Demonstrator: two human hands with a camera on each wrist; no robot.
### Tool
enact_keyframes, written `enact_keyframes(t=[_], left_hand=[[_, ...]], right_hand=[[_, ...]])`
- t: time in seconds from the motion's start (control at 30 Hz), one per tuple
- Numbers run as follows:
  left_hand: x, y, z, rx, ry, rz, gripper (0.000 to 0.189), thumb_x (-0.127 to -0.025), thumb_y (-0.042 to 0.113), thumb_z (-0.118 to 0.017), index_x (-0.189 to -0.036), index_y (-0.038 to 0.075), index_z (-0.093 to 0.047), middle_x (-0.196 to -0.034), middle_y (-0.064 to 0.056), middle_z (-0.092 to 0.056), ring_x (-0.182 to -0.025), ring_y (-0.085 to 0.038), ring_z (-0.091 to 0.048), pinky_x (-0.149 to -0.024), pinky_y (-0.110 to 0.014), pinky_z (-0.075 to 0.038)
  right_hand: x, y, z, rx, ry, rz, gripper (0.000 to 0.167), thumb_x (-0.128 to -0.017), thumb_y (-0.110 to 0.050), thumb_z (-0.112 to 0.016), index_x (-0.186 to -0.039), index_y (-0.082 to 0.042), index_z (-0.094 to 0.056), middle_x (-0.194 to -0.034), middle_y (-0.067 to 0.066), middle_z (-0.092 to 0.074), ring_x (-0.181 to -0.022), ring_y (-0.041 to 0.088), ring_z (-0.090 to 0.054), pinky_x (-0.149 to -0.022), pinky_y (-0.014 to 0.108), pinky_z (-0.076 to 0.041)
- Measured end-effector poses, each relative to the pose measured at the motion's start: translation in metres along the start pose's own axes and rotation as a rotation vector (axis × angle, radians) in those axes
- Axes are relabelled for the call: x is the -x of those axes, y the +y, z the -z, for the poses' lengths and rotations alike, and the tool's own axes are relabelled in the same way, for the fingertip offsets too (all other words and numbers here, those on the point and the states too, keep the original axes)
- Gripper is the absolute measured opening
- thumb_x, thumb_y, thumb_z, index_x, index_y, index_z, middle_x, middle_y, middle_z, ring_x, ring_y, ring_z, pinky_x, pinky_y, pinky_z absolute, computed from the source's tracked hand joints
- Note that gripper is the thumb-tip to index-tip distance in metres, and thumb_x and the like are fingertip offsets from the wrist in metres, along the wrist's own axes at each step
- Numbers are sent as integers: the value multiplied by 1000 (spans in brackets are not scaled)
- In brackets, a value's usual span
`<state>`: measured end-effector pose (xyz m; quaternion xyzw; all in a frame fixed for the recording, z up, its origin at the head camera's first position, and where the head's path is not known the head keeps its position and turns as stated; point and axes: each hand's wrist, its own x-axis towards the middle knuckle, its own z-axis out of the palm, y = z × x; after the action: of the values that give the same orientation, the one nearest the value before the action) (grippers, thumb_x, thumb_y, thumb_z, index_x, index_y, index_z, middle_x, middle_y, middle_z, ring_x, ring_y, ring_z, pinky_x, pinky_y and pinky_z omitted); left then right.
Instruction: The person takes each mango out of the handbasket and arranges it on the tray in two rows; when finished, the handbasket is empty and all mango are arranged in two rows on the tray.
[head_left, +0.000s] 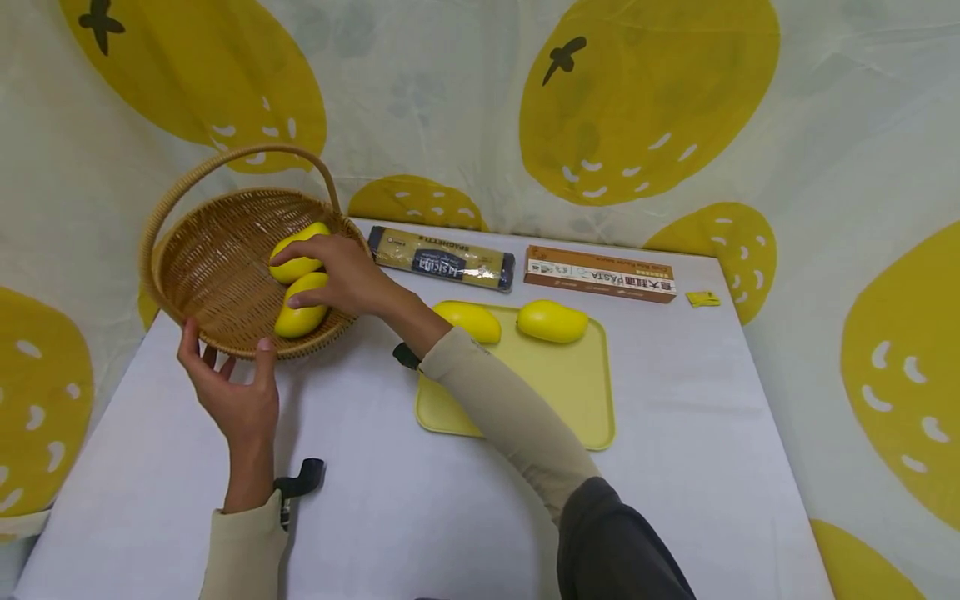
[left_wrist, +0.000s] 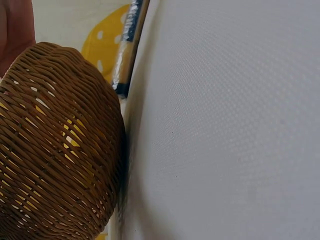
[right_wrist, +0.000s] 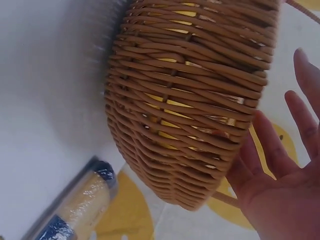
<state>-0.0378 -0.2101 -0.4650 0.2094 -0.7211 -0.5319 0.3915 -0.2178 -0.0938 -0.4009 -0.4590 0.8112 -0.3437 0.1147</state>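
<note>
A round wicker basket (head_left: 213, 258) with an arched handle stands at the left of the table. My left hand (head_left: 236, 400) holds its near rim, thumb and fingers spread along the edge. Inside lie two yellow mangoes, one farther back (head_left: 296, 258) and one nearer (head_left: 302, 312). My right hand (head_left: 348, 271) reaches over the basket's right rim, its fingers extended across the mangoes and its thumb touching the nearer one. In the right wrist view the right hand (right_wrist: 285, 185) looks spread beside the basket wall (right_wrist: 185, 100); some fingertips are hidden behind it.
A yellow tray (head_left: 555, 392) under my right forearm bears two more mangoes, one left (head_left: 472, 321) and one right (head_left: 552, 321). Behind it lie a spaghetti packet (head_left: 442, 257) and a pasta box (head_left: 600, 273). A small yellow packet (head_left: 702, 298) lies at the right.
</note>
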Motion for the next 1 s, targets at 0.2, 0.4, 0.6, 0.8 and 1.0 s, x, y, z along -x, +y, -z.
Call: enact_keyframes(t=[0.2,0.4,0.6,0.8,1.0], left_hand=[[1,0,0,-3,8,5,76,-94,18,-72,-161,13,-36,-170,-4,-36,-152,-35,-41,-118,-36,-40],[2,-3,0,-7,0,-3,77,-94,18,-72,-161,15,-36,-170,-5,-36,-152,-33,-40,-120,-38,-40],[3,-3,0,-8,1,-7,76,-94,18,-72,-161,16,-36,-170,-2,-36,-152,-33,-41,-120,-40,-40],[3,-1,-1,-3,6,-5,76,-94,18,-72,-160,15,-37,-170,-3,-36,-152,-33,-41,-119,-37,-40],[4,-3,-2,-2,3,-17,77,-93,18,-73,-160,14,-37,-170,-3,-37,-151,-36,-41,-118,-36,-40]], right_hand=[[-16,1,-4,-51,-99,-76,55,-94,-30,-82,-146,-26,-64,-152,-8,-61,-143,6,-52,-115,19,-39],[-27,6,-4,-79,-169,-114,53,-94,-24,-82,-144,-23,-65,-153,-8,-60,-145,9,-50,-117,21,-40],[-35,9,-8,-65,-241,-142,51,-92,-22,-83,-141,-25,-68,-152,-9,-61,-145,9,-50,-115,19,-39],[-42,10,-12,-56,-268,-202,50,-92,-22,-84,-139,-27,-69,-151,-8,-61,-144,8,-50,-115,20,-40],[-46,11,-15,-20,-332,-235,45,-94,-18,-82,-138,-23,-71,-150,-10,-63,-145,11,-50,-116,22,-39]])
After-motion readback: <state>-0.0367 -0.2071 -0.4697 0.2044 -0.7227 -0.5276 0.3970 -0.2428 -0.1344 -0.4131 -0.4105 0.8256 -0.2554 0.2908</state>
